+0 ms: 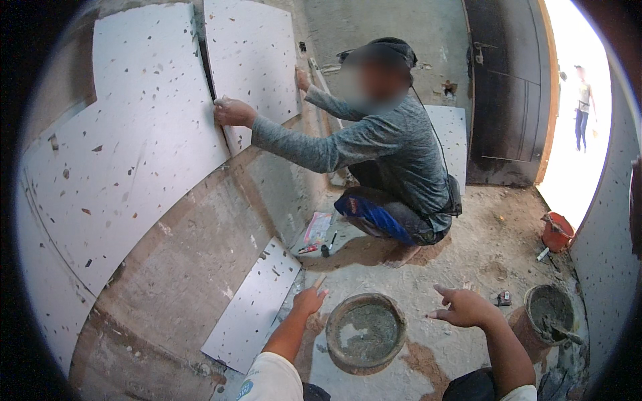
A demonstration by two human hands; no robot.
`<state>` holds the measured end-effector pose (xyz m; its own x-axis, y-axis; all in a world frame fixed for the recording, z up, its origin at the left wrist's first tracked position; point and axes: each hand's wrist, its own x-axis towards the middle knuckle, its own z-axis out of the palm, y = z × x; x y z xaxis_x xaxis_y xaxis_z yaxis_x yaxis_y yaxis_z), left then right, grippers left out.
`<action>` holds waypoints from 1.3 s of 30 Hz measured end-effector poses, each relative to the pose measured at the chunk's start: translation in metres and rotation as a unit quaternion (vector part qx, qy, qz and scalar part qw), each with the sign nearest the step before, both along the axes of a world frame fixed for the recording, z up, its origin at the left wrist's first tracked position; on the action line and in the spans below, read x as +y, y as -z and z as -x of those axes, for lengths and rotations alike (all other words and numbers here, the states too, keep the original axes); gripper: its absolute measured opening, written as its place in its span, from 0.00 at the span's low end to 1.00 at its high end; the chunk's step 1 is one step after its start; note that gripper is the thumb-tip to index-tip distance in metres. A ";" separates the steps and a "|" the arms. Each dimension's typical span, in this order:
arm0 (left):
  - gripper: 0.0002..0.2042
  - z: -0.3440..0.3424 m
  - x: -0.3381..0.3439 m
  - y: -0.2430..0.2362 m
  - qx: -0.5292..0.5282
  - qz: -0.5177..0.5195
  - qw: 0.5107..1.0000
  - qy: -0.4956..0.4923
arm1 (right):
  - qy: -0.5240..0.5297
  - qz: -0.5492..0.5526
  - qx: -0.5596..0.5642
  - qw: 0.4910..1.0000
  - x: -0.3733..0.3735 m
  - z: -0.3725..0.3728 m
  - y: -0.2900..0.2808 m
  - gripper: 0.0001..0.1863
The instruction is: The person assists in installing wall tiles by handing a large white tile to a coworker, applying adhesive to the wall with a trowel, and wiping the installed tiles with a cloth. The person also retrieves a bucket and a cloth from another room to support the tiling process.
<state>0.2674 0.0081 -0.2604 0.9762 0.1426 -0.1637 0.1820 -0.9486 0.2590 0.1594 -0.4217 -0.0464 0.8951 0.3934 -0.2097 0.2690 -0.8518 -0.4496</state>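
My left hand (309,301) grips a short wooden handle (320,280), beside a loose speckled white tile (244,314) leaning low at the left. My right hand (463,307) hangs open with fingers spread, holding nothing, right of a round basin (332,327) with grey mortar inside. A tape measure (503,298) lies just beyond that hand, and a bucket of mortar (550,307) with a tool in it stands to its right.
A crouching co-worker (401,160) holds a speckled panel (251,53) at the left wall, beside fitted panels (117,154). Small items (314,240) lie near their feet. A dark door (505,100), a red bucket (558,234) and a person outside (581,107) appear right.
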 end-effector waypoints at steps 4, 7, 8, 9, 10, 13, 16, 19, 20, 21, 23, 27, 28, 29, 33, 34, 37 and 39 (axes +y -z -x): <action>0.31 0.004 0.001 -0.002 -0.037 0.019 0.999 0.001 | 0.002 -0.010 0.000 1.000 0.001 0.000 0.000 0.43; 0.31 0.003 0.000 -0.003 -0.011 0.019 1.000 -0.009 | 0.004 -0.004 0.010 1.000 0.001 -0.001 0.001 0.44; 0.31 0.002 -0.001 -0.003 -0.007 0.025 1.000 -0.011 | 0.000 -0.006 0.007 1.000 0.001 -0.002 0.002 0.44; 0.31 0.001 -0.001 -0.003 -0.009 0.029 0.999 -0.014 | 0.002 -0.003 0.009 1.000 0.001 -0.002 0.002 0.44; 0.31 0.001 -0.001 -0.003 -0.007 0.031 0.999 -0.018 | 0.005 -0.001 0.011 1.000 0.001 -0.002 0.003 0.44; 0.30 0.000 -0.001 -0.005 0.013 0.020 1.000 -0.008 | 0.006 -0.007 0.008 1.000 0.001 -0.002 0.005 0.44; 0.31 0.005 -0.003 -0.008 -0.042 0.045 0.998 0.004 | 0.005 0.000 0.002 1.000 0.000 -0.002 0.007 0.44; 0.31 0.008 -0.005 -0.009 -0.078 0.049 0.996 -0.010 | -0.002 -0.003 -0.013 1.000 0.001 -0.003 0.008 0.44; 0.27 0.007 -0.005 -0.009 -0.060 0.049 0.997 -0.013 | -0.001 -0.010 -0.019 1.000 0.002 -0.002 0.008 0.44; 0.26 0.005 -0.004 -0.009 -0.038 0.052 0.998 -0.016 | 0.001 -0.015 -0.020 1.000 0.002 -0.002 0.008 0.44; 0.27 0.000 -0.001 -0.004 0.003 0.051 0.998 -0.032 | 0.004 -0.019 -0.019 1.000 0.003 -0.001 0.008 0.43; 0.25 -0.012 0.010 0.011 -0.018 0.080 0.994 -0.079 | 0.013 -0.017 -0.006 1.000 0.004 -0.001 0.007 0.43; 0.25 -0.014 0.012 0.016 -0.034 0.096 0.991 -0.091 | 0.012 -0.017 -0.010 1.000 0.004 -0.001 0.007 0.43; 0.24 -0.016 0.013 0.021 -0.053 0.105 0.987 -0.106 | 0.010 -0.018 -0.016 1.000 0.005 -0.001 0.007 0.43; 0.24 -0.022 0.012 0.034 -0.104 0.170 0.973 -0.116 | 0.016 -0.012 -0.012 1.000 0.009 0.000 0.004 0.43; 0.24 -0.023 0.010 0.034 -0.120 0.182 0.969 -0.117 | 0.016 -0.007 -0.011 1.000 0.010 0.000 0.003 0.43; 0.24 -0.028 0.004 0.022 -0.159 0.191 0.963 -0.105 | 0.032 -0.018 -0.020 0.999 0.015 -0.002 0.003 0.38; 0.25 -0.033 -0.006 0.004 -0.189 0.211 0.954 -0.103 | 0.043 -0.043 -0.028 0.998 0.018 -0.005 0.008 0.36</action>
